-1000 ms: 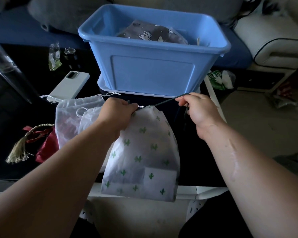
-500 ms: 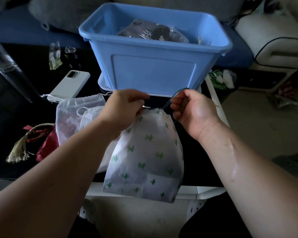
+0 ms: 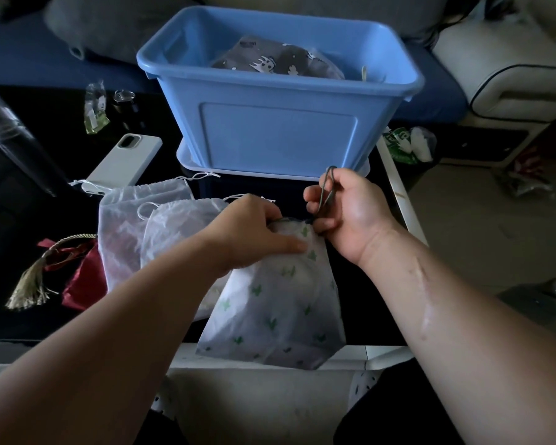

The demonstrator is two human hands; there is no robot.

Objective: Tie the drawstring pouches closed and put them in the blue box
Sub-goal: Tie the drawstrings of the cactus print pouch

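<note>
My left hand [image 3: 251,232] clamps the gathered neck of the cactus-print pouch [image 3: 283,303], fingers curled over the top and thumb flat along the cloth. My right hand [image 3: 344,213] pinches the dark cord [image 3: 329,184] just beside the neck, a loop sticking up above my fingers. The pouch hangs over the near edge of the black table [image 3: 20,322]; I cannot tell what it holds. Left of it lie two white pouches [image 3: 122,226] and a red pouch [image 3: 84,281]. Beyond my hands the blue box [image 3: 280,136] holds a grey patterned pouch [image 3: 276,61]. A phone [image 3: 126,162] lies left of the box.
</note>
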